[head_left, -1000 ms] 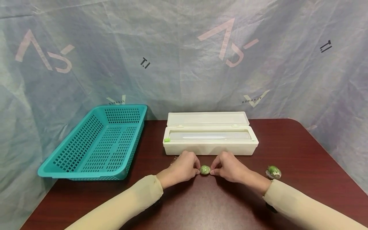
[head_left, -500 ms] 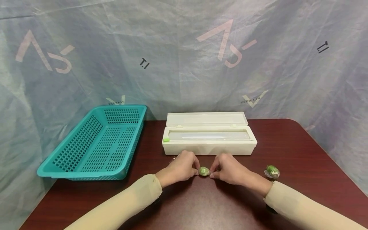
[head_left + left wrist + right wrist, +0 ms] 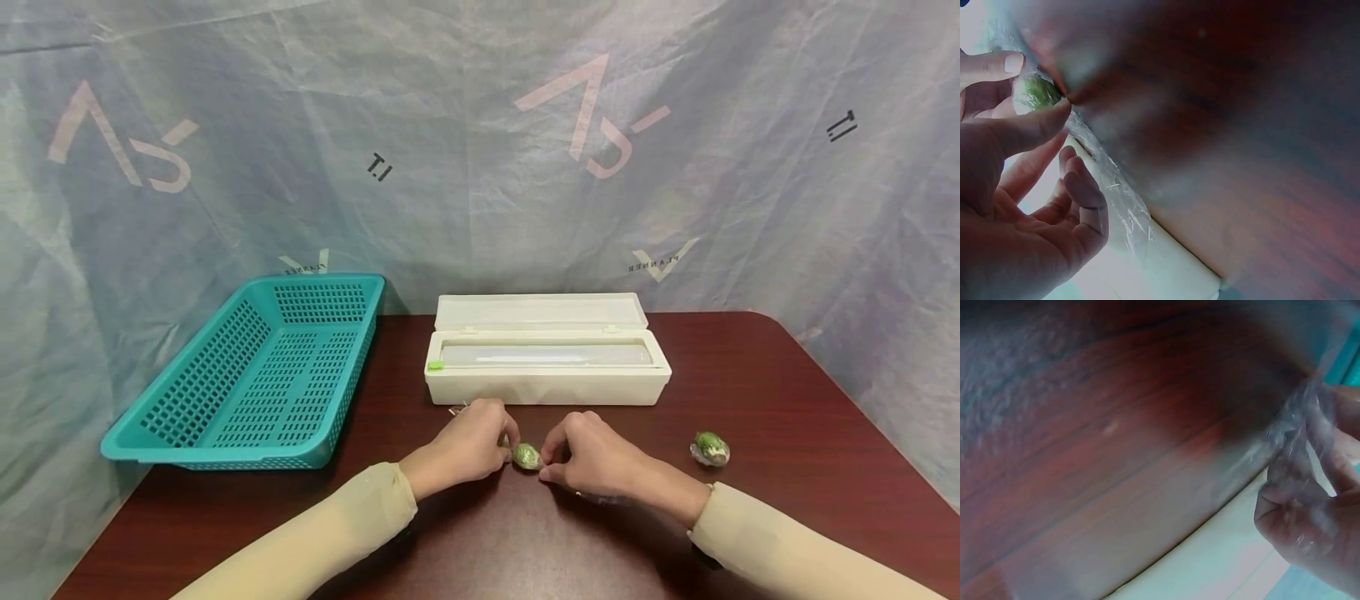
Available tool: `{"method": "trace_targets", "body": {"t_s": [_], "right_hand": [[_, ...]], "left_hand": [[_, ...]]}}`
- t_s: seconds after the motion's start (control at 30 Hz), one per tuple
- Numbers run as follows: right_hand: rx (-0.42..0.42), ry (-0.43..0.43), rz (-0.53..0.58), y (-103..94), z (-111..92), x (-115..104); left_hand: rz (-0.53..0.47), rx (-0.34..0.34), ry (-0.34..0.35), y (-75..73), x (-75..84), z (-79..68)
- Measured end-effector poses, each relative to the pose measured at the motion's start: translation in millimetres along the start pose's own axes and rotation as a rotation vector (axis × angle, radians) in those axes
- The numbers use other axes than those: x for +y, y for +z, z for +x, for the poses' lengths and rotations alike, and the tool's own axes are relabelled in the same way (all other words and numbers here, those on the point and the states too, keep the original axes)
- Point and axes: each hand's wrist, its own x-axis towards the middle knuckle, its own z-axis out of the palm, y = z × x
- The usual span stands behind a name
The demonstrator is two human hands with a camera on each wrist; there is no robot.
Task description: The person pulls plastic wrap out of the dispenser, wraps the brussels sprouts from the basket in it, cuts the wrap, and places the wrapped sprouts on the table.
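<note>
A small round green vegetable [image 3: 527,457], wrapped in clear cling film [image 3: 1113,181], lies between my two hands near the middle of the table. On its left side, my left hand [image 3: 476,443] pinches the film between thumb and forefinger, its other fingers loosely curled. My right hand [image 3: 596,457] pinches the film end on the opposite side. Loose film [image 3: 1294,444] trails over the right fingers in the right wrist view. Further right on the table lies a second wrapped vegetable [image 3: 710,448], green with a whitish part, touched by neither hand.
Just behind the hands stands a long white cling film dispenser [image 3: 547,389], its lid [image 3: 538,312] raised and a green slider [image 3: 435,365] at its left. A teal plastic basket [image 3: 225,456] sits at the left of the dark red table [image 3: 495,550]. A grey curtain [image 3: 450,233] hangs behind.
The wrapped vegetable has shifted slightly left and towards me, and now lies more tilted. My right hand has come nearer to me with it, while the left moved only a little.
</note>
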Motion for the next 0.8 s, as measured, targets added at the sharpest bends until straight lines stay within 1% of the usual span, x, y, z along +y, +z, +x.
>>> {"method": "trace_targets", "body": {"t_s": [0.13,0.33,0.47,0.6,0.7,0.8], "right_hand": [[-0.017,-0.009,0.022,2.1,0,-2],[-0.028,-0.001,0.044,6.6,-2,-9],[-0.052,0.013,0.065,10.3,-2,-14],[-0.075,0.034,0.095,13.2,-4,-19],[-0.076,0.037,0.107,14.5,-7,-21],[-0.059,0.028,0.102,13.9,-10,-23]], "left_hand": [[-0.022,-0.009,-0.029,1.8,0.4,-2.0],[-0.023,-0.004,-0.002,2.2,0.1,-2.1],[-0.017,-0.009,-0.011,2.3,0.3,-3.7],[-0.042,-0.017,-0.017,1.7,-0.1,-6.5],[-0.070,0.006,-0.011,-1.5,0.7,-10.6],[-0.108,0.063,-0.023,-5.3,4.4,-18.6]]}}
